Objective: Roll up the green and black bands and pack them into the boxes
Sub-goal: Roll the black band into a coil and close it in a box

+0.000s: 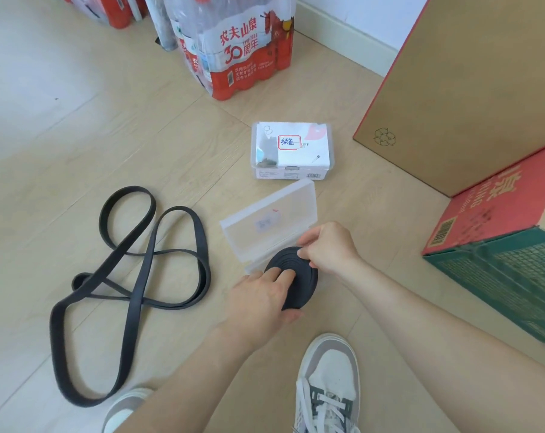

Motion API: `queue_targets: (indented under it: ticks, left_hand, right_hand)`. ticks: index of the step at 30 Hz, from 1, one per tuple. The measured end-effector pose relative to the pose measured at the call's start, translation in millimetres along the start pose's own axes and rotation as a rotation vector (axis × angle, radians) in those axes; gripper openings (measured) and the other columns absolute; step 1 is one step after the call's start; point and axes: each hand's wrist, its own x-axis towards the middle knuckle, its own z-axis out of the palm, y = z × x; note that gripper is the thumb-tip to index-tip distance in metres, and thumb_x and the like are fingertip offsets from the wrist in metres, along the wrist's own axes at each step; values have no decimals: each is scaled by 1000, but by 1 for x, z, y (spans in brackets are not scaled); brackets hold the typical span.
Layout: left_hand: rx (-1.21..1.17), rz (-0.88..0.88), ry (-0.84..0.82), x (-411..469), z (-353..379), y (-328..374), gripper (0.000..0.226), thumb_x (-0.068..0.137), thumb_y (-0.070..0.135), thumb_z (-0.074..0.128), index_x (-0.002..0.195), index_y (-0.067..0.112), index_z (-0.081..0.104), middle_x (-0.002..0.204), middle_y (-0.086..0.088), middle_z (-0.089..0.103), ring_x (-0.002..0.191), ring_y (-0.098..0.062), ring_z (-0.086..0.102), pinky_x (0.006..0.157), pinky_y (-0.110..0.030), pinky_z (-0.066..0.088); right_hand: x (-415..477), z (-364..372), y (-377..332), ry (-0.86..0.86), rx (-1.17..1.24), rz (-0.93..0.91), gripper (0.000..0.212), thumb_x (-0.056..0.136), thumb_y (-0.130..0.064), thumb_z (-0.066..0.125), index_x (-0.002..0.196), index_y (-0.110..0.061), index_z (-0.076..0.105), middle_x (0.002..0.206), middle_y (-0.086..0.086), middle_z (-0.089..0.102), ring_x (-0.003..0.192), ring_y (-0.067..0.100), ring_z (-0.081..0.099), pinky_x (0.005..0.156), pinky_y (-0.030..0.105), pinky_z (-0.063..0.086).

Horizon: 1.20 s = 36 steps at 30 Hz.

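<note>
A black band rolled into a tight flat coil point(299, 282) is held just above the floor, at the near edge of an open clear plastic box point(265, 226). My left hand point(261, 303) grips the coil from below, with fingers lying across its face. My right hand point(325, 248) pinches its upper right rim. Loose black bands point(130, 276) lie in tangled loops on the floor to the left. A closed clear box point(291, 150) with a red-framed handwritten label sits farther back.
A shrink-wrapped pack of water bottles point(239, 48) stands at the back. Large cardboard cartons point(471, 89) and a red and green carton point(499, 245) line the right side. My two shoes point(327, 385) are at the bottom edge on the wooden floor.
</note>
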Motion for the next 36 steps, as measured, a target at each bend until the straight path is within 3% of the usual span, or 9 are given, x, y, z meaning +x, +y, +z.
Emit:
queue_targets:
  ticks: [4,9,13,18,23,25,27,33,36]
  left_hand:
    - [47,-22,55,5,7,2,52,85,59,51,125,29,39,106,6,58,91,-24,57,69,-31,31]
    - [54,-51,106,10,11,7,53,84,60,51,129,35,37,100,5,58,81,-23,59,64,-30,30]
    - [142,-50,84,14,17,8,52,64,64,70,103,32,60,65,7,57,49,-19,53,51,-28,26]
    - [84,-153,107,18,15,10,52,89,61,43,128,27,36,97,1,59,83,-25,61,64,-32,31]
    - [-32,-232,69,25,14,12,56,89,65,37,132,29,33,112,-1,54,90,-25,61,67,-33,35]
    - [-99,-292,68,28,15,14,55,89,66,35,132,30,32,115,-1,51,91,-27,61,69,-33,37]
    - [-207,-375,69,34,14,15,54,90,66,34,130,30,32,115,-1,48,92,-29,60,68,-34,40]
    - [-368,-523,22,54,8,12,58,89,63,39,135,27,31,123,-6,42,101,-32,58,77,-39,45]
    - [-444,-493,-9,54,6,6,60,89,59,43,138,28,32,129,-7,41,105,-30,57,84,-38,45]
  right_hand:
    - [6,9,2,65,-69,-56,9,78,-11,72,81,-20,72,89,-2,72,85,18,67,82,29,54]
    - [9,13,4,76,-168,-117,14,84,-10,63,92,-12,75,100,4,73,95,23,67,86,32,53]
    - [14,15,10,85,-247,-160,16,84,-6,60,94,-2,72,103,13,72,99,29,66,86,38,54]
    - [16,15,0,-21,-219,-260,31,92,-4,50,114,-14,69,119,0,68,112,16,60,90,19,43]
    - [17,8,-4,-125,-324,-331,35,93,-1,44,118,-12,66,121,6,66,114,22,58,98,33,45]
    - [17,5,-4,-95,-338,-383,31,91,1,43,112,-4,65,115,10,67,110,26,60,96,39,46]
    - [15,1,-4,-37,-301,-417,29,90,3,43,111,-1,64,114,8,67,107,23,61,95,35,47]
    - [4,5,19,141,-295,-589,30,86,-3,60,114,-12,68,113,3,61,101,22,59,90,20,40]
    - [1,12,30,201,-234,-572,27,87,-12,65,113,-14,70,99,-2,53,99,21,56,90,20,39]
